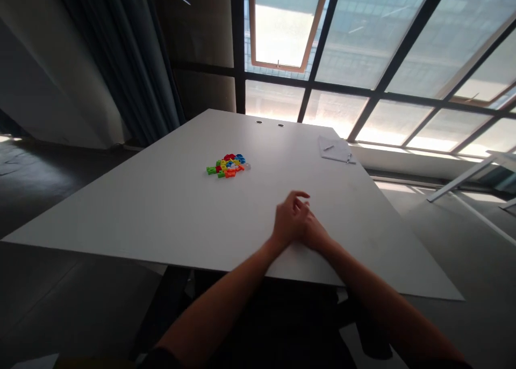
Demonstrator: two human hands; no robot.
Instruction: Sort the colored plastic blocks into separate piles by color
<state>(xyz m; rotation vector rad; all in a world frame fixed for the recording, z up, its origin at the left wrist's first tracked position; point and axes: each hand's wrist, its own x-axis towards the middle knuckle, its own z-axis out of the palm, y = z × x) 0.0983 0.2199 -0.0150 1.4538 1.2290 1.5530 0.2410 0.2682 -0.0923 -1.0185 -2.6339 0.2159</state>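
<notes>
My left hand [288, 221] and my right hand [315, 233] are clasped together on the white table [173, 213], close to its near edge. The left hand's fingers curl over the right hand, with one finger bent outward at the top. Part of the right hand's fingers is hidden behind the left. No object shows in either hand. Beyond them, to the left, lies a small pile of colourful plastic pieces [230, 165] in green, yellow, red, blue and orange, apart from both hands.
Toward the table's right edge lie white papers [335, 149] with a pen [329, 147] on top. Two round inserts [259, 122] sit near the far edge. Large windows [363, 46] stand behind, a dark curtain [121, 52] hangs at left, and another table's white legs [461, 180] stand at right.
</notes>
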